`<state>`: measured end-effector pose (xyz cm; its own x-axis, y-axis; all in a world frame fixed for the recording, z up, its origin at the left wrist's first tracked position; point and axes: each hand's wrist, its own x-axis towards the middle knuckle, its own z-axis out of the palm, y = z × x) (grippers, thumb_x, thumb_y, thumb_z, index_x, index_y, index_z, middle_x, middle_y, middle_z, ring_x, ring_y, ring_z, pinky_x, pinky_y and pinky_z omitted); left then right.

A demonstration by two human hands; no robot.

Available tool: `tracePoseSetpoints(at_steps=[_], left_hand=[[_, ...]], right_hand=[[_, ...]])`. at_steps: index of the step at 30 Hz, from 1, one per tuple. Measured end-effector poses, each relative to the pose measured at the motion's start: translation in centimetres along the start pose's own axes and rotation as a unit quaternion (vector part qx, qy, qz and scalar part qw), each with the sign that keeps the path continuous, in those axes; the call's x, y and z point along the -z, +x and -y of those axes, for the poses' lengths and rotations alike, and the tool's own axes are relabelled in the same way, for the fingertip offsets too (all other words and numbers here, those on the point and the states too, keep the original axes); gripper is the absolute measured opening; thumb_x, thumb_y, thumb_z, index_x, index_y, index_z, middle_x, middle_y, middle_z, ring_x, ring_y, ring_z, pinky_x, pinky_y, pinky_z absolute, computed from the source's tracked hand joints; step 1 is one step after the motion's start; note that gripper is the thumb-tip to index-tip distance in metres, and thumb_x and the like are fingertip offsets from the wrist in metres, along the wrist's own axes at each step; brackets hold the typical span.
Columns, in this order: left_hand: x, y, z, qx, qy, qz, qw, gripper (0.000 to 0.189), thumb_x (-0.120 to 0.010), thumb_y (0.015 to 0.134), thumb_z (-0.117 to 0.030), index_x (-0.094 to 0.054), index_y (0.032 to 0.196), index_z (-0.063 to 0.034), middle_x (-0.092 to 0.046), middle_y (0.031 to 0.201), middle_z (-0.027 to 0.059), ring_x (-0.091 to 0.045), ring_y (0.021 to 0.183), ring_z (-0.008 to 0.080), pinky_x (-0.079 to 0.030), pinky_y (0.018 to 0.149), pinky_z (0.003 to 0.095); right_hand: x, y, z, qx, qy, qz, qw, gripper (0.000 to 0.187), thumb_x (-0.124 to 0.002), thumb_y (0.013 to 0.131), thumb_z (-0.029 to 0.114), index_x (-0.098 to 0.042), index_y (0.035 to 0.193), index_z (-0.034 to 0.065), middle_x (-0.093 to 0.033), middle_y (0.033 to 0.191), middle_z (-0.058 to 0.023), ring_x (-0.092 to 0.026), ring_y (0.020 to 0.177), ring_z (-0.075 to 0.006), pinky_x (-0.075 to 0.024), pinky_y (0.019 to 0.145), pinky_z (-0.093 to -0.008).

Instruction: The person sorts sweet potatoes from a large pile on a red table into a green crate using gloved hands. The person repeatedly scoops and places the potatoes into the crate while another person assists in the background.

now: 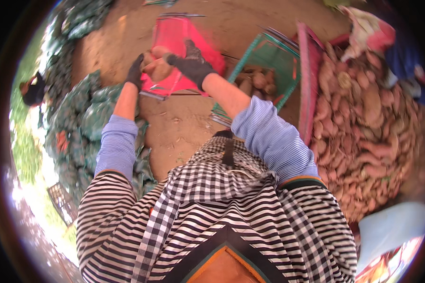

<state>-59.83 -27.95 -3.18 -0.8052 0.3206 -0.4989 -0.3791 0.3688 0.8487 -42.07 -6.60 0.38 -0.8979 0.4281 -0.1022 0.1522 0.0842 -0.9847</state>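
Observation:
Several sweet potatoes [161, 70] are gathered between my two dark-gloved hands, over a bright pink mesh bag [173, 32] stretched on a metal frame. My left hand [135, 72] presses against their left side. From the right, my right hand [193, 65] grips them, its fingers partly blurred and its thumb side over the bag. How deep the sweet potatoes sit in the bag's mouth I cannot tell. Beside it, a green mesh bag [283, 60] on a similar frame holds more sweet potatoes [260, 80]; my right forearm covers part of it.
A large heap of sweet potatoes [368, 123] lies at right behind a pink board [307, 81]. Filled green mesh sacks [92, 116] are piled at left, on and beside bare earth [170, 131]. A pink-and-white sack [370, 32] rests on the heap. A dark crate [62, 203] stands at far left.

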Motion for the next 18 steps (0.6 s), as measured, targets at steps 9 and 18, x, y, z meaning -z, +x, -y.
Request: tracePoseSetpoints(at_steps=[9, 18], left_hand=[[-15.3, -0.9, 1.8, -0.448, 0.29, -0.107, 0.839, 0.042, -0.064, 0.091, -0.021, -0.053, 0.125, 0.0015, -0.052, 0.127, 0.018, -0.048, 0.121, 0.0324, -0.038, 0.103, 0.0367], [-49.1, -14.1, -1.5, -0.218, -0.051, 0.394, 0.892, 0.038, -0.059, 0.094, -0.016, -0.05, 0.13, -0.0067, -0.054, 0.128, 0.0085, -0.053, 0.116, 0.0214, -0.04, 0.105, 0.033]], right_hand=[[34.3, -11.9, -9.9, 0.056, -0.396, -0.397, 0.826, 0.037, -0.066, 0.08, 0.024, -0.061, 0.109, 0.0007, -0.063, 0.107, -0.0178, -0.059, 0.104, -0.036, -0.047, 0.091, -0.0433], [43.9, -16.5, -17.1, -0.199, -0.523, -0.265, 0.785, 0.046, -0.067, 0.077, 0.03, -0.063, 0.117, 0.0095, -0.06, 0.122, -0.0206, -0.053, 0.12, -0.0349, -0.0452, 0.098, -0.0467]])
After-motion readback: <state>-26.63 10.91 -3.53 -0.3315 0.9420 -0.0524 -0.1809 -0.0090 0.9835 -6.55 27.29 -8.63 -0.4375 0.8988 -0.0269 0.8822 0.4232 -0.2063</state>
